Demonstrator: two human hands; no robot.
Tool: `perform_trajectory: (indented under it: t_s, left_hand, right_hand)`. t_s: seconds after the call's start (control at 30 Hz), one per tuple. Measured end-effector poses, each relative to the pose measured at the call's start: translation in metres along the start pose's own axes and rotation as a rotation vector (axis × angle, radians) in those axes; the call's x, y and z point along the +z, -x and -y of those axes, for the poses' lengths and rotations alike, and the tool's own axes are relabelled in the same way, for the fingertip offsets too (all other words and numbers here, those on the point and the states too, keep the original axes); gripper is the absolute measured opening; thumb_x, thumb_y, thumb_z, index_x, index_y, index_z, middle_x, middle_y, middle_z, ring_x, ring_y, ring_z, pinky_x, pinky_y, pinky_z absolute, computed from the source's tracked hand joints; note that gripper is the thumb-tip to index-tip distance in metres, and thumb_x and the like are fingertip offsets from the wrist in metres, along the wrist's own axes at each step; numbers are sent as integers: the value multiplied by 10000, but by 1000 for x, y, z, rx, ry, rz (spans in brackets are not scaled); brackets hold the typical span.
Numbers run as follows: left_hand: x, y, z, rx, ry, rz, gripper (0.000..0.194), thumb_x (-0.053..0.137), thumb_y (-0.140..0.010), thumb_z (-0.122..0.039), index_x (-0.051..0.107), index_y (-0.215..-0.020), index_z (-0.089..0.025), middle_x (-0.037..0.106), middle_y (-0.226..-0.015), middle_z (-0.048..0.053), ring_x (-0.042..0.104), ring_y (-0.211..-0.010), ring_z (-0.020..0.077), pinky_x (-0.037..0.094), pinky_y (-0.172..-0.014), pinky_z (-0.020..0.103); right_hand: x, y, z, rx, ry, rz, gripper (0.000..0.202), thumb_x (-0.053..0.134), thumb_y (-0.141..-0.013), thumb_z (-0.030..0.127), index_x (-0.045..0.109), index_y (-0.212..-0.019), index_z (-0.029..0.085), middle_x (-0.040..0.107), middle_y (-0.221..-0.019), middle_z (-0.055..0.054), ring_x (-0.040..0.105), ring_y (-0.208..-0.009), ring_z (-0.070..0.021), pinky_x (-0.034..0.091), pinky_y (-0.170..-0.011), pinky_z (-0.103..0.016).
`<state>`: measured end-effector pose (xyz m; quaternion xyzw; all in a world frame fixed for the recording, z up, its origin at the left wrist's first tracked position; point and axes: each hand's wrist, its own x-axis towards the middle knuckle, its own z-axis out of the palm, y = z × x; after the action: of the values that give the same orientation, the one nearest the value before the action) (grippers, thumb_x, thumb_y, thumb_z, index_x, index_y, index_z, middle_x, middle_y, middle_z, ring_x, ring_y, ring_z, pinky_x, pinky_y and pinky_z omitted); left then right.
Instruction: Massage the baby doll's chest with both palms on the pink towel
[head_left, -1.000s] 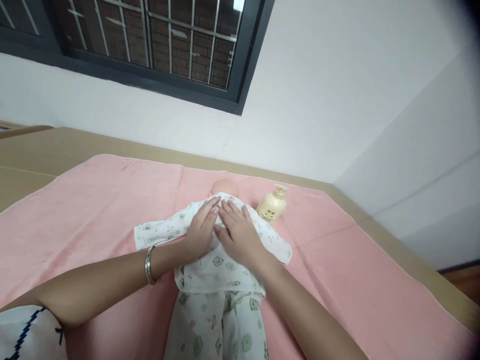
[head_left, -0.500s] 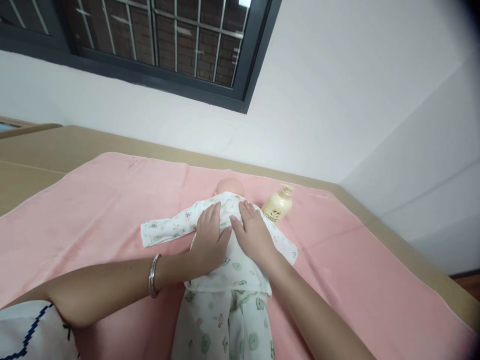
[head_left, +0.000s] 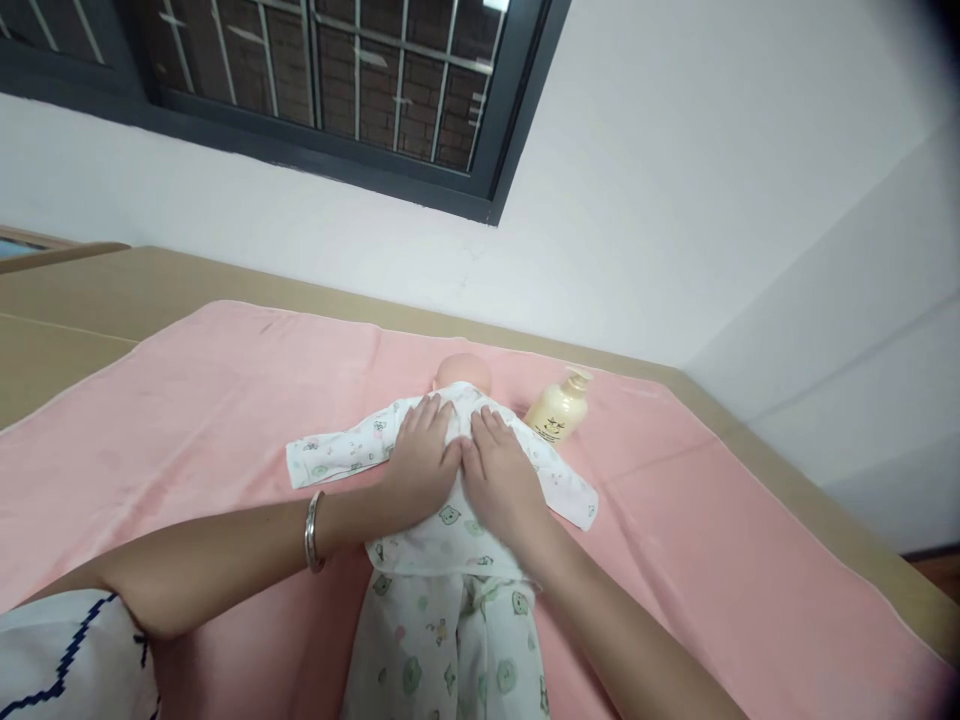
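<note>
A doll [head_left: 450,545] in a white patterned top and trousers lies stretched out, its bald head farthest from me and its face not visible. My left hand [head_left: 421,462] rests flat on the left side of its upper back, a silver bangle on the wrist. Flat on the right side lies my right hand [head_left: 504,475], its thumb close to the left thumb. Both hands have their fingers extended and hold nothing. A pale yellow pump bottle [head_left: 557,408] leans beside the doll's right-hand sleeve.
A pink sheet [head_left: 247,400] lies under the doll on a tan surface [head_left: 187,278]. Behind it rises a white wall [head_left: 637,180] with a dark-framed, barred window [head_left: 495,150] at the upper left.
My right hand has shifted slightly nearer to me, and its thumb now sits closer to the left thumb. The left fingers have moved slightly up the back.
</note>
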<state>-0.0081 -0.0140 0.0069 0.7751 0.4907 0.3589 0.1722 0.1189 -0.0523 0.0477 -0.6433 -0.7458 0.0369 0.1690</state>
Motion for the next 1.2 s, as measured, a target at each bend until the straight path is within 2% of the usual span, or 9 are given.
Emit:
perform_trajectory:
  t_s: [0.17,0.33,0.43,0.53,0.7,0.83,0.93,1.03,1.2]
  left_hand:
    - [-1,10,-8,38,22,62,539,375,-948,-312,394,-1444,-104,326,-1568,167,201,-1489,286,186,-1208,502]
    - [-5,-17,8,-35,58,52,545,361,-942,-312,404,-1439,-93,358,-1550,175,240,-1476,295,190,-1200,518]
    - [-5,-21,11,-58,34,51,548,335,-947,-314,427,-1419,-51,389,-1529,187,275,-1461,302,202,-1200,505]
    - [-2,-9,6,-11,-4,46,560,340,-946,-297,400,-1435,-31,358,-1543,201,252,-1468,313,185,-1204,512]
    - [-2,1,2,-6,61,73,554,406,-945,-346,392,-1459,-138,301,-1582,149,203,-1486,309,210,-1192,536]
    - [-7,-19,11,-87,103,75,524,385,-945,-354,449,-1418,-137,389,-1539,147,281,-1460,303,230,-1188,522]
    - [-7,-25,14,-81,75,44,507,346,-954,-347,480,-1385,-117,455,-1494,152,333,-1434,296,245,-1184,509]
    - [-4,-15,10,-27,12,10,510,334,-956,-329,458,-1400,-111,447,-1498,148,319,-1439,293,219,-1196,497]
    - [-1,4,1,62,-29,-6,516,344,-948,-292,431,-1422,-106,416,-1518,150,275,-1459,293,208,-1203,490]
  right_hand:
    - [0,-19,-22,27,-64,5,584,227,-1020,426,363,-1481,94,314,-1565,-151,226,-1476,-280,165,-1196,-537]
    - [2,-2,-2,12,7,11,615,252,-1011,414,325,-1497,45,274,-1574,-183,183,-1485,-308,171,-1198,-532]
    - [2,5,7,-43,8,13,600,270,-1002,376,355,-1483,28,283,-1572,-174,149,-1492,-312,161,-1211,-514]
    - [1,-3,-5,-51,-102,4,576,244,-1007,362,388,-1472,56,308,-1566,-153,181,-1489,-278,169,-1217,-493]
    - [2,-20,-30,36,-254,-20,589,270,-1008,449,391,-1479,116,274,-1584,-135,212,-1483,-247,213,-1208,-478]
    - [4,-5,-9,21,-95,-37,561,293,-995,351,396,-1469,68,316,-1561,-165,209,-1481,-287,223,-1202,-500]
    - [1,5,6,-33,-18,-15,533,300,-985,303,447,-1438,63,368,-1535,-164,245,-1468,-306,274,-1182,-501]
    - [-3,-2,-2,-37,-79,-8,532,294,-1001,353,463,-1431,90,380,-1532,-146,261,-1464,-292,277,-1182,-494]
    - [1,-19,-27,-25,-199,2,588,305,-1006,421,370,-1485,85,261,-1587,-141,169,-1493,-270,179,-1217,-477]
